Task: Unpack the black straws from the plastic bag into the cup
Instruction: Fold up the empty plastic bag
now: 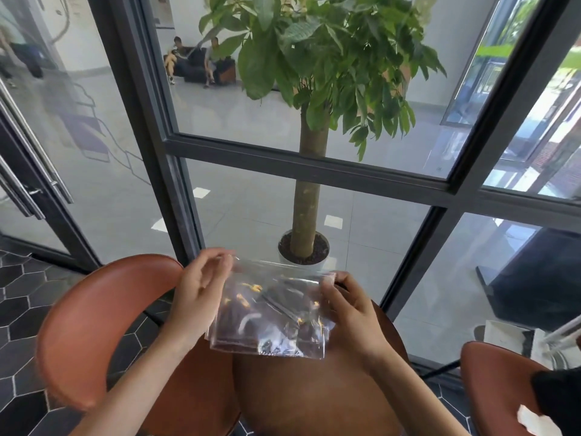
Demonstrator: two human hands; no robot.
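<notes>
A person holds a clear, crinkled plastic bag (pixel 273 313) of black straws (pixel 279 302) above a round brown wooden table (pixel 314 398). The left hand (pixel 196 289) pinches the bag's top left corner with curled fingers. The right hand (pixel 349 305) grips the top right corner between thumb and fingers.

In front of you, a round brown wooden surface (pixel 314 398); curved orange-brown leather chairs (pixel 94 325) on either side, and beyond the dark-framed glass wall (pixel 314 171) a tall leafy potted tree (pixel 309 184).
</notes>
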